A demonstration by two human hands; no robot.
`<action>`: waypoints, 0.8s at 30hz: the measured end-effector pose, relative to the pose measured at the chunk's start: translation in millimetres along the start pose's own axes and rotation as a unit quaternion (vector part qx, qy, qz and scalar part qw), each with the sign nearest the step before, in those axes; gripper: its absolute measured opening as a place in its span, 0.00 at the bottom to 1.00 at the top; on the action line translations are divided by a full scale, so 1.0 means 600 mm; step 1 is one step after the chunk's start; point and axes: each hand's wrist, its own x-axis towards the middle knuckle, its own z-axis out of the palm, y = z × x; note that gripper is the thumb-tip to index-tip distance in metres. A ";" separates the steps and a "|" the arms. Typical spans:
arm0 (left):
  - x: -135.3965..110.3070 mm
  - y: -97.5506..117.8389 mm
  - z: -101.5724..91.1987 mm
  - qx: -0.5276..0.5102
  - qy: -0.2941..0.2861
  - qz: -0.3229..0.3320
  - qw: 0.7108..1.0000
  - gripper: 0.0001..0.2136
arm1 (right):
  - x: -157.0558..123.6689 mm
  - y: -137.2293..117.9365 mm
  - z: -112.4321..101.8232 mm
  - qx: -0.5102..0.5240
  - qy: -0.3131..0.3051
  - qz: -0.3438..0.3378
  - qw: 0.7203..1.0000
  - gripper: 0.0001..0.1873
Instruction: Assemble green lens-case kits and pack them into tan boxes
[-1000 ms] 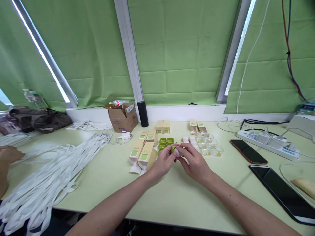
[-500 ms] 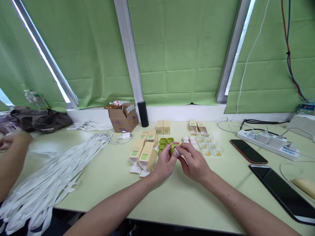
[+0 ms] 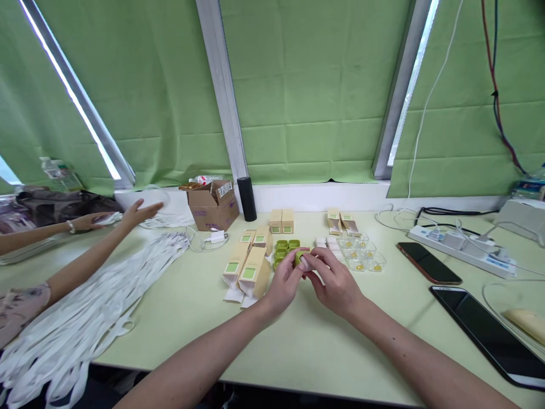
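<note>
A small green cup [image 3: 298, 257] is gripped by my left hand [image 3: 283, 287], its fingers wrapped round the side. My right hand [image 3: 337, 284] pinches a small white piece [image 3: 305, 264] at the cup's mouth; the fingers partly hide both. Just behind my left hand stand several more green cups [image 3: 281, 245] in rows. White blocks [image 3: 332, 244] lie behind my right hand, beside clear plastic cups [image 3: 360, 254] with yellow centres. Cream cartons [image 3: 254, 271] with green labels lie left of my hands, some with flaps open.
Two cream boxes [image 3: 281, 220] and two opened ones [image 3: 342, 221] stand farther back. A brown cardboard box [image 3: 213, 205] and black cylinder [image 3: 246, 199] are by the wall. White straps [image 3: 106, 289] and a co-worker's arms [image 3: 91, 255] occupy the left; phones [image 3: 429, 262] and a power strip [image 3: 464, 250] the right.
The co-worker's arms have reached farther in from the left over the white straps, one hand spread. My hands stay at the green cup, almost unmoved.
</note>
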 end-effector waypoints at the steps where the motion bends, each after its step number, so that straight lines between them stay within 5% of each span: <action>1: 0.000 -0.002 0.000 -0.012 -0.011 -0.004 1.000 0.24 | -0.002 0.001 0.001 0.007 -0.004 0.010 1.000 0.27; 8: 0.006 -0.013 0.005 -0.032 0.014 -0.040 0.999 0.29 | -0.014 -0.006 0.015 0.040 -0.016 0.042 0.998 0.36; 24: 0.008 -0.010 -0.002 -0.067 0.032 -0.095 0.993 0.30 | -0.016 0.008 0.015 0.052 -0.047 0.090 0.993 0.28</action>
